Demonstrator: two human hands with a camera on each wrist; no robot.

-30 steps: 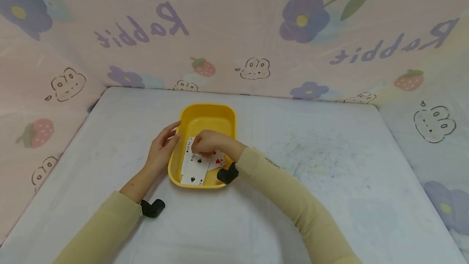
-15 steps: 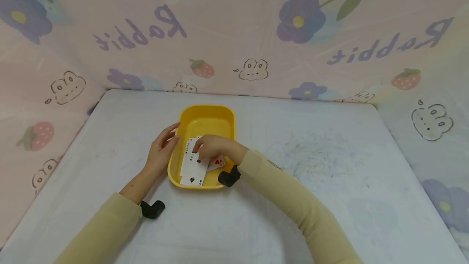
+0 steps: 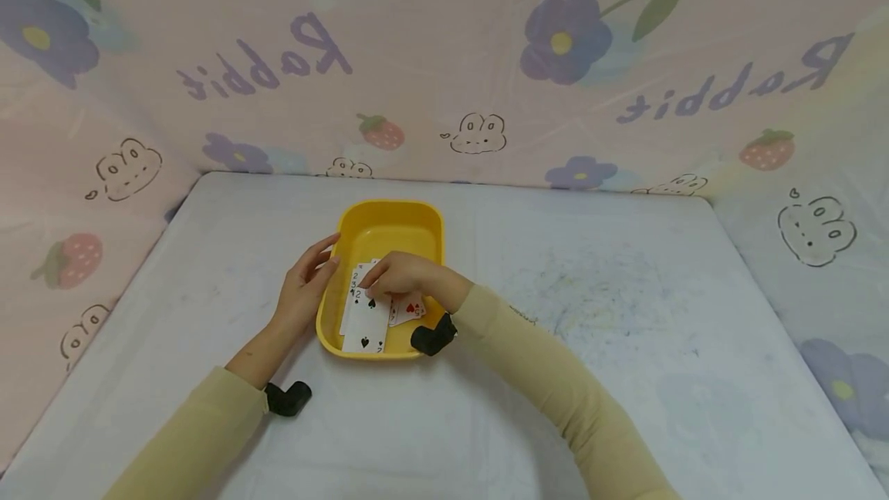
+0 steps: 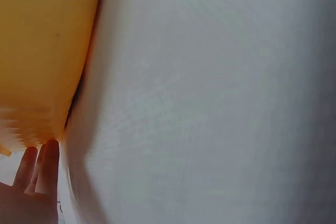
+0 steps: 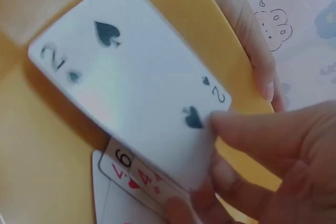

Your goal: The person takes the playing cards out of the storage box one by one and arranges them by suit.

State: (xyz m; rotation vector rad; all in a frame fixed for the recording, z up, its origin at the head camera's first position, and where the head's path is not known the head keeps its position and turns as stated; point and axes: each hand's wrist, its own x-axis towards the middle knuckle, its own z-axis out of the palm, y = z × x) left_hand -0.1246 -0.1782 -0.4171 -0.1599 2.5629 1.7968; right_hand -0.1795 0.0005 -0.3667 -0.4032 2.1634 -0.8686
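Fabric [image 3: 430,45] in pale pink is hung behind and at the sides of a white-covered table [image 3: 507,423]; the mirrored word "Rabbit" is printed on it twice, and three strawberries can be counted in the head view. Across the table two pale yellow sleeves [image 3: 556,373] are extended, one on each arm. Between the arms one yellow tray [image 3: 390,211], rectangular with rounded corners, is set lengthwise.

Two hands are seen at the tray. By the left hand [image 3: 299,290] the tray's left side is touched: the fingers are held nearly straight, with the fingertips placed against the outer wall, and nothing is gripped. The right hand [image 3: 405,275] is reached in over the right wall, its thumb and fingers brought together on a card. Near each wrist a black fitting [image 3: 288,399] is seen, two in all.

One two of spades [image 5: 123,72] is pinched by the right hand near a corner, the thumb laid on its face and the fingers below. It is placed face up in the near half of the tray, and other cards are partly covered by it. To its right a heart card [image 3: 410,309] is seen; in the right wrist view a four of diamonds [image 5: 147,176] is half hidden. The full number of cards cannot be counted, since they are overlapped.
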